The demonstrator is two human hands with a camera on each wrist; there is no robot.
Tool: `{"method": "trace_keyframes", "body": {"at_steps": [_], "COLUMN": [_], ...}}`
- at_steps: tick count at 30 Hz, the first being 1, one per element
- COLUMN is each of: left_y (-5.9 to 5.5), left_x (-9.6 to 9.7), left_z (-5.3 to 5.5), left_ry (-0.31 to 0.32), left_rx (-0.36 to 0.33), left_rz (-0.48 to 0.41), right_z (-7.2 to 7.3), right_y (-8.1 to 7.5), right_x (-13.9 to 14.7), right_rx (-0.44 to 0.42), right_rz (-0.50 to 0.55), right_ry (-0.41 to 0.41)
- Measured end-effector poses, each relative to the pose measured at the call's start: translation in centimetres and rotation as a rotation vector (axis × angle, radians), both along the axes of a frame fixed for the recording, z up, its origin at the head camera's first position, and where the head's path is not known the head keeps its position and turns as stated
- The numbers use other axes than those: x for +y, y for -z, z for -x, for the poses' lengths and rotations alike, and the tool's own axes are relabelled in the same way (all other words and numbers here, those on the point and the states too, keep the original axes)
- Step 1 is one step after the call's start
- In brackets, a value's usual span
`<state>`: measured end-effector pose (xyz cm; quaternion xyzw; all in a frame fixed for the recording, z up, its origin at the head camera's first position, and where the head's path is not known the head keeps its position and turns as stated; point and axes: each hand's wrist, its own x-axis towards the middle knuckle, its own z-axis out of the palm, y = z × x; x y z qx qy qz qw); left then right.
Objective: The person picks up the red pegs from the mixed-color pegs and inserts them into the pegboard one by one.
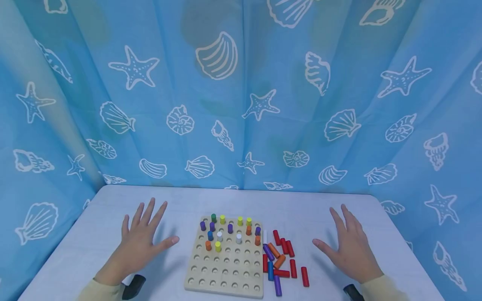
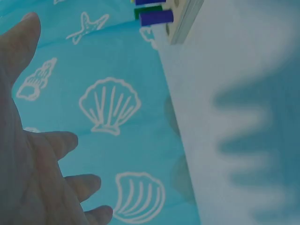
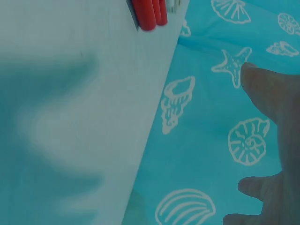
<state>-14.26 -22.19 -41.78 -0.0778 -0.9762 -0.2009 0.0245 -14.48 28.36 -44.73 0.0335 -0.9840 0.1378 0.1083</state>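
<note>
A wooden pegboard (image 1: 211,274) lies between the two hands in the head view, with several coloured pegs upright in its far rows and bare holes in its near rows. To the left of the board is my left hand (image 1: 139,244), fingers spread and holding nothing. My right hand (image 1: 348,246) is held over the table on the right, also spread and without anything in it. Loose pegs lie between the board and that hand: several red pegs (image 1: 293,268), orange pegs (image 1: 279,261), a blue peg (image 1: 270,271), purple pegs (image 1: 278,286) and a white peg (image 1: 265,237).
The white table (image 1: 320,209) reaches back to a blue curtain (image 1: 241,138) printed with shells and starfish, which also hangs along both sides. Each wrist wears a dark camera, as on the left wrist camera (image 1: 134,286). Both hands cast shadows on the tabletop.
</note>
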Motion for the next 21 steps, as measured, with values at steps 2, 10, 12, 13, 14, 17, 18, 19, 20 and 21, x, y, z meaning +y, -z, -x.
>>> {"method": "trace_keyframes", "body": {"at_steps": [2, 10, 12, 13, 14, 17, 18, 19, 20, 21], "left_y": [0.3, 1.9, 2.3, 2.4, 2.5, 2.7, 2.7, 2.7, 2.8, 2.8], "left_x": [0.3, 1.3, 1.5, 1.6, 1.7, 2.0, 2.1, 2.3, 2.3, 2.4], "left_z": [-0.1, -0.5, -0.6, -0.7, -0.7, -1.1, -1.1, -1.2, -1.3, -1.3], "left_ry": [0.007, 0.016, 0.021, 0.022, 0.021, 0.015, 0.013, 0.013, 0.013, 0.013], "left_rx": [-0.009, -0.042, -0.050, -0.057, -0.065, -0.094, -0.104, -0.113, -0.120, -0.125], "left_rz": [-0.011, -0.036, -0.051, -0.058, -0.064, -0.074, -0.075, -0.077, -0.079, -0.081], "right_z": [-0.2, -0.7, -0.9, -0.9, -1.0, -1.2, -1.3, -1.4, -1.5, -1.6], "right_y": [0.2, 0.9, 1.1, 1.2, 1.3, 1.6, 1.6, 1.7, 1.7, 1.8], "right_x": [-0.3, -1.2, -1.5, -1.6, -1.7, -2.0, -2.2, -2.3, -2.4, -2.5], "right_rx": [-0.015, -0.038, -0.047, -0.050, -0.053, -0.069, -0.075, -0.083, -0.090, -0.101], "right_rz": [-0.003, 0.006, 0.009, 0.010, 0.012, 0.015, 0.016, 0.015, 0.013, 0.011], "right_ry": [0.001, -0.010, -0.014, -0.015, -0.016, -0.012, -0.009, -0.003, 0.001, 0.006]}}
